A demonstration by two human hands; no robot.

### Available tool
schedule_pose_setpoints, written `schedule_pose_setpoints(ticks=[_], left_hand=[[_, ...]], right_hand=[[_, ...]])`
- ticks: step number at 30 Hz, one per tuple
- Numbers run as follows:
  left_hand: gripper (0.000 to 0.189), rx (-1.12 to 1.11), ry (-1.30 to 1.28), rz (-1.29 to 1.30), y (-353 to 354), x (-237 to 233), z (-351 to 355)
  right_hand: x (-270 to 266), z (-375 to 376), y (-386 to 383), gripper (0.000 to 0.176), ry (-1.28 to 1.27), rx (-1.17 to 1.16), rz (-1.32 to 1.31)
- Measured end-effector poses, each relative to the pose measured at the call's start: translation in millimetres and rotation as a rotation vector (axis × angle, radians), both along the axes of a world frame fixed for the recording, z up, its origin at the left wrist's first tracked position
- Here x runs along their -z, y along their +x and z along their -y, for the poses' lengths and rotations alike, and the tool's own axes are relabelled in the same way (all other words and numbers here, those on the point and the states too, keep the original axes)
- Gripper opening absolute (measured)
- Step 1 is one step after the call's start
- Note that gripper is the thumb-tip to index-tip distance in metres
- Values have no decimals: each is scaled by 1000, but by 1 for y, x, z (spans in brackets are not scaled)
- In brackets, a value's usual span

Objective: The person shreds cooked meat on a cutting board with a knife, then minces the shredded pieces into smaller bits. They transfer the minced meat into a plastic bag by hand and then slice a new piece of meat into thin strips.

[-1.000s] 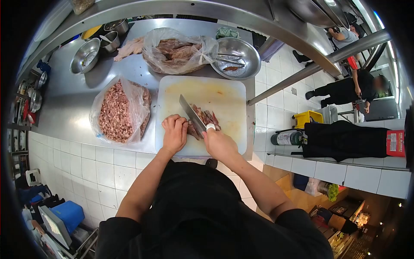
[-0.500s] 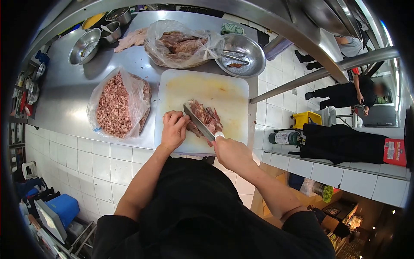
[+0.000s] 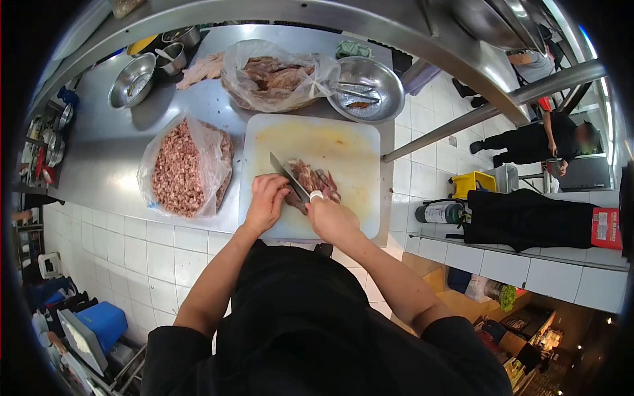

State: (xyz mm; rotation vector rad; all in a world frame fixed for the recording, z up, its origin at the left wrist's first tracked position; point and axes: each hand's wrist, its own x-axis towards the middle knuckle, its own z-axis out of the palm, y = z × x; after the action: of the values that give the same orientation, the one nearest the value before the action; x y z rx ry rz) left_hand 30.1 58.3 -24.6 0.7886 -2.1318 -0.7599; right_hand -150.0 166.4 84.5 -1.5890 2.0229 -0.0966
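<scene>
My right hand point(image 3: 333, 218) grips the white handle of a kitchen knife point(image 3: 289, 176). Its blade slants up and left across the meat on a white cutting board point(image 3: 356, 148). Cut pieces of meat point(image 3: 317, 179) lie in a small heap right of the blade. On the blade's left side, my left hand point(image 3: 266, 203) has its fingers curled against a darker piece of meat point(image 3: 296, 204), close to the steel. The hand partly hides that piece. Left of the board sits a plastic bag of diced meat point(image 3: 177, 171).
Behind the board are an open plastic bag of larger meat pieces point(image 3: 274, 79) and a steel bowl point(image 3: 383, 86) holding tongs point(image 3: 360, 92). Another steel bowl point(image 3: 132, 82) stands far left. A metal post point(image 3: 456, 129) crosses at right; a person in black point(image 3: 535, 142) stands beyond.
The knife has shifted left and its blade now lies closer to my left fingers. My right hand has moved left with it. My left hand stays at the meat.
</scene>
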Motion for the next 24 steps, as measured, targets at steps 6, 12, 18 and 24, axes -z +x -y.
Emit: schedule_pose_setpoints(ticks=[6,12,18,24], left_hand=[[13,-127,-24,51,2,-5,4],[12,-144,-19,43,0,1,1],[14,-101,-2,14,3,4,1],[15,-51,49,93,3,-12,8]], right_hand=[[-11,0,6,35,101,20,-5],[-44,-42,-3,36,173,4,10],[35,-18,10,38,-13,68,33],[-2,-10,-1,38,-77,34,15]])
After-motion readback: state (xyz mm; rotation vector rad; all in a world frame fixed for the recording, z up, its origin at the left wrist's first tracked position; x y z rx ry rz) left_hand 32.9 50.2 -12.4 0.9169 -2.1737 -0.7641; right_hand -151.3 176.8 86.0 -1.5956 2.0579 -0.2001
